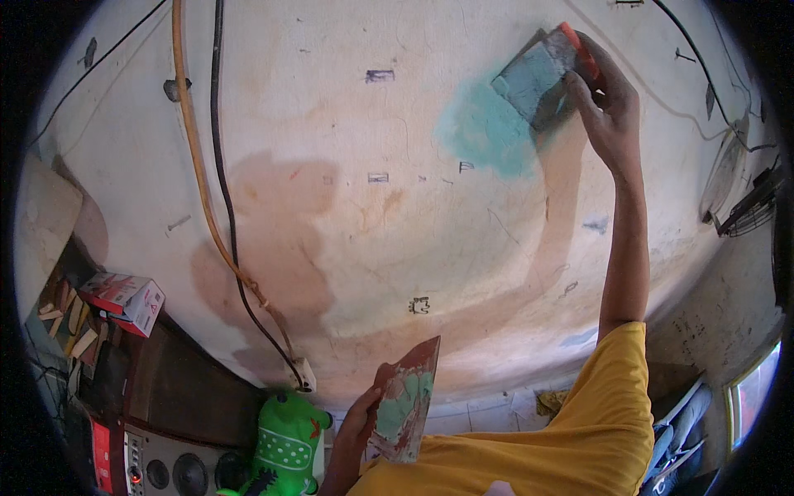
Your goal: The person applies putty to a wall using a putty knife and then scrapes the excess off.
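Note:
High on the pale wall (384, 242), my right hand (611, 111) grips a wide scraper (530, 77) by its orange-red edge. Blue-green filler coats the face of its blade. The scraper is tilted, and its lower left corner lies over a patch of turquoise filler (487, 127) spread on the wall. Lower down, in front of the yellow shirt (515, 462), my left hand (353, 421) holds a flat reddish-brown plate (422, 359) by its left edge. A smear of green filler (403, 400) lies on this plate. Part of my left hand is hidden behind it.
An orange cable (197, 149) and a black cable (217, 130) run down the wall to a white socket (303, 375). At lower left are a speaker (189, 474), a green cushion (282, 421), a cardboard box (133, 297) and wood pieces (77, 316). A fan (753, 201) is at right.

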`<state>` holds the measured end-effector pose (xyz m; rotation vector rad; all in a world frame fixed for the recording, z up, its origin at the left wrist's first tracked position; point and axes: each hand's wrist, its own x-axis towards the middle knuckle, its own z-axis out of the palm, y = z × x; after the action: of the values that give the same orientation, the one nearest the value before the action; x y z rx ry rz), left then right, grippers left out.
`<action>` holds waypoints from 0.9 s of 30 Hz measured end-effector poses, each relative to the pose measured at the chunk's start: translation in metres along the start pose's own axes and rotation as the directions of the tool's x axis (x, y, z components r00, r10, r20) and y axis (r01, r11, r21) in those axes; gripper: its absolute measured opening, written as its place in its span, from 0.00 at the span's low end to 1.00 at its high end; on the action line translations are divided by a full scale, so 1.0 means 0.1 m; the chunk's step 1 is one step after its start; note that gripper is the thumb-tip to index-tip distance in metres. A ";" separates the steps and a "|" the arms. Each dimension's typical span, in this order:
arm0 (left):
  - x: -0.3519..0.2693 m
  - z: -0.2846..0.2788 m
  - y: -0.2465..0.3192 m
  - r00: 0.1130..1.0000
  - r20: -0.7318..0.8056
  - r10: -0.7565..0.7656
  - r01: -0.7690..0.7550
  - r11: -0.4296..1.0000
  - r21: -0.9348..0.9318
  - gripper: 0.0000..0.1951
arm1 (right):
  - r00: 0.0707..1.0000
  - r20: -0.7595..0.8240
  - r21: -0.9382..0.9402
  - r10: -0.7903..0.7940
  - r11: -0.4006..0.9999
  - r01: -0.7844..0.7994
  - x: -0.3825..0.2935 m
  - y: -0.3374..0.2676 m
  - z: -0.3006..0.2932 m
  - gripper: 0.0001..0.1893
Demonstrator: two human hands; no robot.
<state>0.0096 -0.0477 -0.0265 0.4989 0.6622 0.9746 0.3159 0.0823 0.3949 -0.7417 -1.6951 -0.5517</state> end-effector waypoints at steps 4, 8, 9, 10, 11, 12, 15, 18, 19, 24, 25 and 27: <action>0.00 0.05 0.04 0.999 0.000 -0.032 0.032 0.999 0.002 0.27 | 0.985 -0.174 0.034 -0.019 0.999 0.025 -0.04 0.13 -0.19 0.20; 0.08 -0.14 -0.06 0.998 -0.058 0.006 -0.005 1.000 0.018 0.25 | 0.910 -0.397 0.061 -0.118 0.986 0.155 -0.30 -0.05 -0.19 0.18; 0.08 -0.15 -0.06 0.998 -0.061 0.014 -0.013 1.000 0.022 0.25 | 0.883 -0.441 0.014 -0.163 0.982 0.189 -0.40 -0.13 -0.15 0.18; 0.06 -0.08 -0.03 0.999 -0.049 0.024 -0.023 1.000 0.018 0.25 | 0.924 -0.305 -0.018 -0.232 0.971 0.238 -0.53 -0.16 -0.15 0.19; 0.03 -0.02 0.01 0.999 -0.037 0.034 -0.034 0.999 0.013 0.25 | 0.942 -0.161 -0.041 -0.293 0.956 0.291 -0.62 -0.18 -0.15 0.20; 0.02 0.02 0.05 0.999 -0.044 0.006 -0.004 1.000 0.027 0.25 | 0.943 -0.039 -0.048 -0.330 0.944 0.328 -0.64 -0.24 -0.14 0.21; 0.00 0.08 0.09 0.995 -0.057 -0.076 0.077 0.997 0.010 0.25 | 0.939 0.106 0.001 -0.327 0.944 0.329 -0.58 -0.28 -0.01 0.25; 0.00 0.12 0.08 0.983 -0.111 -0.145 0.144 0.989 -0.023 0.23 | 0.952 0.128 -0.042 -0.278 0.957 0.286 -0.42 -0.23 0.00 0.25; -0.02 0.20 0.14 0.971 -0.176 -0.159 0.167 0.986 0.029 0.23 | 0.955 0.099 -0.049 -0.280 0.957 0.286 -0.37 -0.22 0.01 0.25; 0.06 0.04 -0.02 0.996 -0.054 -0.066 0.065 0.998 -0.025 0.20 | 0.943 0.109 -0.062 -0.316 0.944 0.323 0.02 -0.25 0.05 0.25; 0.04 0.09 -0.02 0.995 -0.071 -0.077 0.075 0.997 -0.030 0.20 | 0.939 0.136 -0.063 -0.315 0.944 0.325 0.10 -0.26 0.04 0.25; 0.01 0.13 -0.01 0.992 -0.089 -0.092 0.089 0.995 -0.042 0.21 | 0.938 0.207 -0.066 -0.279 0.952 0.297 0.27 -0.33 0.03 0.23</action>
<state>0.0199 -0.0483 -0.0182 0.3891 0.7404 0.9265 0.2859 0.0669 0.4210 -0.6341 -1.9890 -0.7905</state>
